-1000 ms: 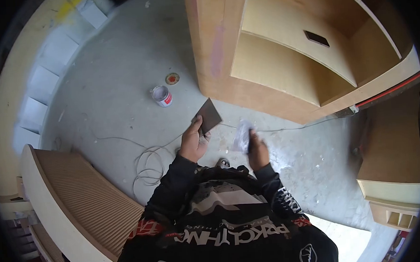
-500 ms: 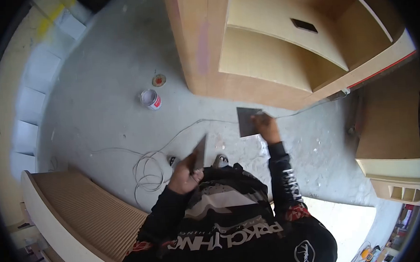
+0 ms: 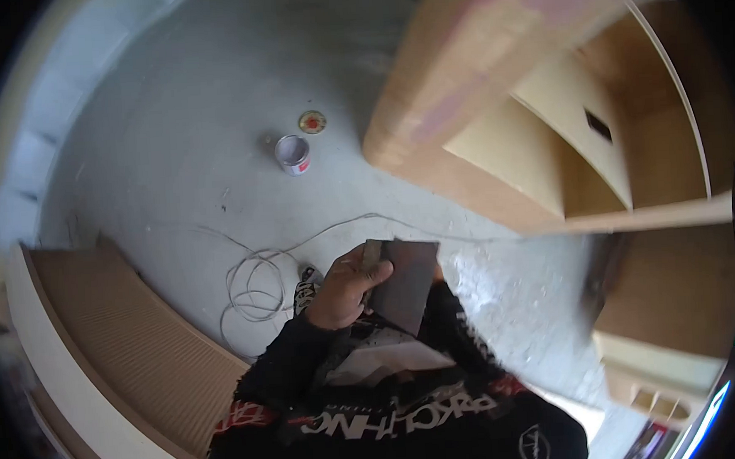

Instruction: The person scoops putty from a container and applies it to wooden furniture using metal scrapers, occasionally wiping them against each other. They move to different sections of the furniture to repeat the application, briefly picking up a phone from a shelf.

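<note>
In front of my chest, my left hand is closed around a thin flat putty scraper, the thumb lying across its face. A second, larger dark putty scraper meets it and overlaps its edge. My right hand grips this one from behind, so most of its fingers are hidden. Farther out on the floor stands an open tin with greyish contents, its round lid lying just beyond it.
A wooden shelf unit with pinkish filler patches stands at the upper right. A thin cable runs over the concrete floor and coils near my foot. A curved ribbed panel lies at left, a brown cabinet at right.
My hands have come together, the right moving left and inward, bringing both putty scrapers into contact. The view has turned, so the tin and shelf unit appear farther right.
</note>
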Tool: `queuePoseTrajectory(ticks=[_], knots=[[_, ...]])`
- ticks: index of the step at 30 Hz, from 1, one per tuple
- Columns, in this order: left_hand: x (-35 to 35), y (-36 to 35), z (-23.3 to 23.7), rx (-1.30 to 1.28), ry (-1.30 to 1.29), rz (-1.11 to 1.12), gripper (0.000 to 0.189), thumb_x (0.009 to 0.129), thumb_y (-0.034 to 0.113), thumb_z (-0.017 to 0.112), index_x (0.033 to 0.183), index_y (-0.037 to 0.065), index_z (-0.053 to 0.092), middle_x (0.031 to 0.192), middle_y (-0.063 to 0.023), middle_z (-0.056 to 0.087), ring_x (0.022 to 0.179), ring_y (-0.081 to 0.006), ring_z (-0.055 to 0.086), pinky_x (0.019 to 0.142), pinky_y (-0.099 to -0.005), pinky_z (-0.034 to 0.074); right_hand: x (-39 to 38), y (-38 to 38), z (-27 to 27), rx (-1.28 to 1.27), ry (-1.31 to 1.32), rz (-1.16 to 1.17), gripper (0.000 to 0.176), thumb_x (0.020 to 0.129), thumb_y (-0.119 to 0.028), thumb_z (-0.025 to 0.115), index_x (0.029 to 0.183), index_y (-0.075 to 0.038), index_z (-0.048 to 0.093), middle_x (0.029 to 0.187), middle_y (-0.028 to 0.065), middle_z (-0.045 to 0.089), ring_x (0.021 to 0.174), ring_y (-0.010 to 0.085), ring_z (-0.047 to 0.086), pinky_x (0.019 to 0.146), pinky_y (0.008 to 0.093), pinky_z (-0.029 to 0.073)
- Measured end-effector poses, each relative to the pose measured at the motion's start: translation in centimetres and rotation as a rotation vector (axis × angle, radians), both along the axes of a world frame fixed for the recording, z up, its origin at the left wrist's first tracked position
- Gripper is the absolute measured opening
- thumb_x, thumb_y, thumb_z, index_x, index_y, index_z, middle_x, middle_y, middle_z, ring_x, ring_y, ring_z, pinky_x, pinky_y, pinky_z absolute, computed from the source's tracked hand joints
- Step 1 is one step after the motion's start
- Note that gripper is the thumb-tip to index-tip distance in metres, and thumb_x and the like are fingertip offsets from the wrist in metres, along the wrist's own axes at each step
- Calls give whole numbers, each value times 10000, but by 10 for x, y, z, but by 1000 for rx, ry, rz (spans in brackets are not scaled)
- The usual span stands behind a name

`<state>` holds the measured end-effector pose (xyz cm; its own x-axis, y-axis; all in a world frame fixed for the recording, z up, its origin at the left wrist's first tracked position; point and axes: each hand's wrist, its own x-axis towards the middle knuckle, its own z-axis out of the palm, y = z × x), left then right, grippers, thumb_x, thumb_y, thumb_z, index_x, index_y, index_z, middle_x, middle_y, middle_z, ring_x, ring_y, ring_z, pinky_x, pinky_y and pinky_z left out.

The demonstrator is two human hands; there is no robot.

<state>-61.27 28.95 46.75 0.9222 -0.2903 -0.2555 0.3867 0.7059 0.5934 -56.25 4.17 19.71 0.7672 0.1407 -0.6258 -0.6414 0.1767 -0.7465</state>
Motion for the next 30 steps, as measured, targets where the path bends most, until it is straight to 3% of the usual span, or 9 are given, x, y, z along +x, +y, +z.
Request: queuePoseTrajectory(ticks=[4,5,8,9,13,16,22,28,30], knots=[[23,84,-23,390,14,94,405,936,198,612,1271,-17,538,1155,-62,623,1049,-100,545,927,-275,434,5,39,39,-26,77,-107,302,957,-255,548,1106,4,595,1005,86,646,897,205,640,771,340,529],[28,95,-51,298,79,204,379,941,160,577,1265,-32,532,1140,-78,621,1034,-99,549,899,-274,448,13,52,56,-53,88,-75,300,964,-262,544,1127,-13,583,1018,74,638,910,204,634,782,345,524],[37,138,-76,667,-44,257,388,946,153,560,1277,-45,513,1149,-98,617,1057,-112,562,893,-288,468,50,92,87,54,110,-30,265,973,-286,545,1134,-76,570,1053,45,617,968,193,618,785,361,514],[35,143,-119,486,96,321,370,955,144,534,1275,-40,505,1156,-107,616,1072,-143,586,900,-306,488,66,103,85,168,205,-104,254,967,-300,560,1120,-98,571,1057,38,609,976,193,615,769,376,515],[76,172,-132,-33,547,497,316,962,147,525,1238,-7,517,1122,-93,621,1026,-203,614,896,-349,512,136,165,45,29,166,71,277,959,-301,580,1147,-99,568,1025,46,609,931,210,622,731,395,522],[115,178,-150,-65,624,588,319,962,151,527,1237,-9,515,1113,-94,623,1023,-204,616,896,-351,507,194,219,-34,-138,164,131,272,934,-305,608,1054,-61,613,926,37,640,829,197,640,684,386,523],[215,182,-217,-202,769,708,250,950,157,575,1175,52,545,1052,-47,629,1008,-185,614,891,-343,494,318,320,-162,-953,-382,606,354,867,-346,593,925,0,642,866,214,686,833,392,658,758,457,510],[290,200,-280,49,809,580,330,969,190,539,1254,25,515,1149,-71,607,1089,-186,583,958,-349,457,397,401,-279,-905,-341,766,269,872,-272,528,929,-40,652,890,239,661,887,430,634,801,496,505],[314,215,-306,-67,901,718,301,965,189,564,1214,23,532,1127,-60,614,1053,-165,589,922,-320,467,407,419,-316,-892,-396,776,238,866,-229,528,928,-39,658,875,229,663,872,416,639,793,492,511]])
